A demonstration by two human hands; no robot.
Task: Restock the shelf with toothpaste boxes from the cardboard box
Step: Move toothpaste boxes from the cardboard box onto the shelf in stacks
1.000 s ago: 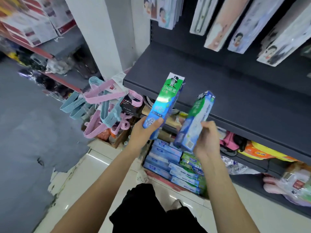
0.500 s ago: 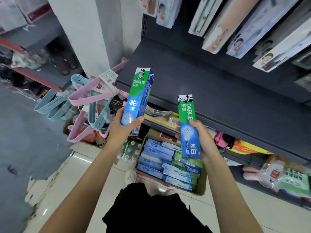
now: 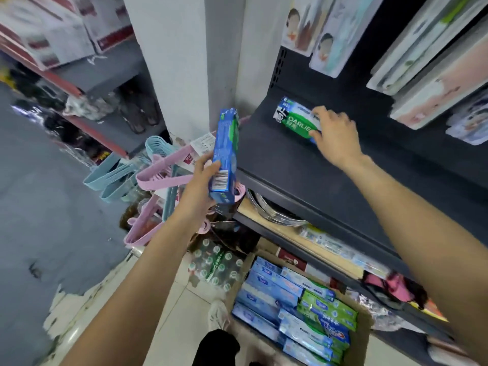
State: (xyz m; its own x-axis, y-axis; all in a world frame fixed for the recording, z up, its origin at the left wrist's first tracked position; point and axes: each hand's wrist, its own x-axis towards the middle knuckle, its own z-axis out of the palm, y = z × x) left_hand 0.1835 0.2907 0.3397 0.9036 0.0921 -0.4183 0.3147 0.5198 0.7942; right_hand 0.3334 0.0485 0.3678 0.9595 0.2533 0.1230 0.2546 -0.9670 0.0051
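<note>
Green and white, the Darlie toothpaste box [image 3: 294, 120] lies flat on the dark shelf [image 3: 303, 165], close to its back left corner, long axis running along the back panel. Your right hand [image 3: 335, 136] holds its near end, fingers curled over the top, thumb under the edge. Your left hand [image 3: 203, 178] grips the second toothpaste box [image 3: 225, 154] upright just off the shelf's front left edge; swing it rightward and lay it parallel. Below the shelf, the cardboard box [image 3: 364, 336] remains well stocked.

Two green-and-blue toothpaste cartons are showing in hands: one [image 3: 295, 120] lying upper centre, one [image 3: 225, 157] standing at centre. One brown cardboard box [image 3: 361, 336] is sitting lower right.
</note>
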